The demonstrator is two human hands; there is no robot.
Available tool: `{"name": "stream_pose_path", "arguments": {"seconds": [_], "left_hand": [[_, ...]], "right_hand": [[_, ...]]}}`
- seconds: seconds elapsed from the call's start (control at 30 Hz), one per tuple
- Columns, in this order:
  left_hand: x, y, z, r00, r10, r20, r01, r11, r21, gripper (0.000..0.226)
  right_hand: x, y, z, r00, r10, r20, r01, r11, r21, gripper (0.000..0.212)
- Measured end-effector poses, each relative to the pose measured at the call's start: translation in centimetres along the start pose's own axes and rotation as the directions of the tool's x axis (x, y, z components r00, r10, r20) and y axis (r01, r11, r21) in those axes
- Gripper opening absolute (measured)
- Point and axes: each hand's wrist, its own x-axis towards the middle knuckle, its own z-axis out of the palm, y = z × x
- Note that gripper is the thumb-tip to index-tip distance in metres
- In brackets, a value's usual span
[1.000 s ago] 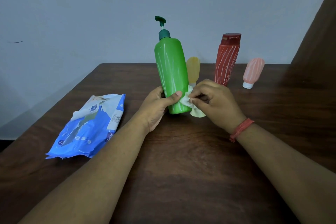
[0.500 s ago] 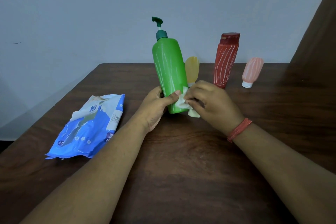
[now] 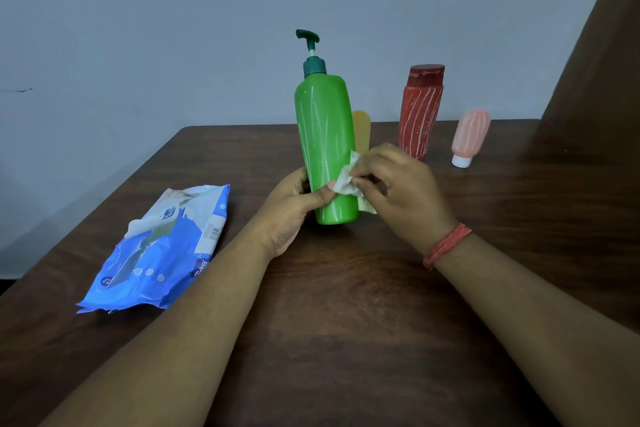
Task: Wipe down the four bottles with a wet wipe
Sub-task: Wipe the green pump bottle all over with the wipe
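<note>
A tall green pump bottle (image 3: 323, 135) stands slightly tilted at the table's middle. My left hand (image 3: 289, 210) grips its lower left side, thumb across the front. My right hand (image 3: 398, 191) presses a crumpled white wet wipe (image 3: 348, 178) against the bottle's lower right side. Behind the green bottle a small yellow bottle (image 3: 362, 130) is mostly hidden. A red bottle (image 3: 420, 111) with white streaks stands further right, and a small pink bottle (image 3: 469, 137) rests on its white cap beyond it.
A blue pack of wet wipes (image 3: 159, 250) lies on the dark wooden table (image 3: 346, 322) at the left. A grey wall runs behind the table's far edge. A dark brown panel (image 3: 595, 62) rises at the right.
My right hand has slid the wipe slightly up the bottle's right side. The green bottle has tipped a little to the left in my left hand.
</note>
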Motion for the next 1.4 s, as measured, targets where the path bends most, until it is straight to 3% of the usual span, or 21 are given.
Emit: {"name": "stream_pose_path", "arguments": {"seconds": [0.2, 0.37, 0.5, 0.6, 0.73, 0.83, 0.97, 1.07, 1.2, 1.3, 1.4], "left_hand": [[0.0, 0.0, -0.1, 1.000, 0.011, -0.015, -0.011, 0.999, -0.044, 0.044], [-0.1, 0.2, 0.0, 0.999, 0.005, -0.054, -0.008, 0.999, -0.054, 0.037], [0.0, 0.3, 0.2, 0.998, -0.001, -0.060, -0.004, 0.997, -0.077, 0.038], [0.1, 0.2, 0.0, 0.998, 0.000, -0.069, -0.002, 1.000, -0.031, 0.044], [0.1, 0.2, 0.2, 0.997, 0.000, -0.077, -0.005, 0.998, -0.060, 0.038], [0.1, 0.1, 0.0, 0.996, -0.001, -0.085, 0.001, 1.000, -0.006, 0.045], [0.1, 0.1, 0.1, 0.997, -0.001, -0.078, -0.001, 1.000, -0.027, 0.044], [0.1, 0.0, 0.1, 0.997, 0.004, -0.079, -0.002, 1.000, 0.018, 0.044], [0.0, 0.2, 0.2, 0.997, 0.003, -0.071, -0.005, 1.000, -0.026, 0.041], [-0.1, 0.1, 0.1, 0.998, 0.012, -0.063, -0.011, 1.000, 0.022, 0.043], [-0.2, 0.1, 0.1, 0.999, 0.005, -0.046, -0.004, 1.000, 0.020, 0.044]], "right_hand": [[0.0, -0.1, -0.3, 0.984, -0.120, 0.129, 0.120, 0.993, 0.004, 0.005], [-0.2, -0.6, 0.0, 0.950, -0.213, 0.230, 0.216, 0.976, 0.012, 0.005], [-0.1, -0.2, -0.1, 0.987, -0.114, 0.112, 0.116, 0.993, -0.009, 0.003], [-0.2, -0.8, 0.3, 0.948, -0.223, 0.228, 0.233, 0.972, -0.019, 0.008], [0.1, -0.5, -0.1, 0.975, -0.170, 0.142, 0.178, 0.983, -0.044, 0.007], [-0.1, -0.9, 0.0, 0.922, -0.290, 0.255, 0.316, 0.946, -0.068, 0.011], [0.1, -0.4, -0.1, 0.966, -0.206, 0.158, 0.220, 0.973, -0.072, 0.010], [-0.2, -1.0, 0.0, 0.927, -0.288, 0.239, 0.310, 0.949, -0.059, 0.014], [0.1, -0.4, -0.3, 0.981, -0.157, 0.118, 0.167, 0.982, -0.083, 0.013], [-0.1, -0.4, -0.2, 0.954, -0.218, 0.206, 0.232, 0.971, -0.050, 0.011], [0.0, -0.2, -0.5, 0.986, -0.148, 0.075, 0.154, 0.985, -0.077, 0.007]]}}
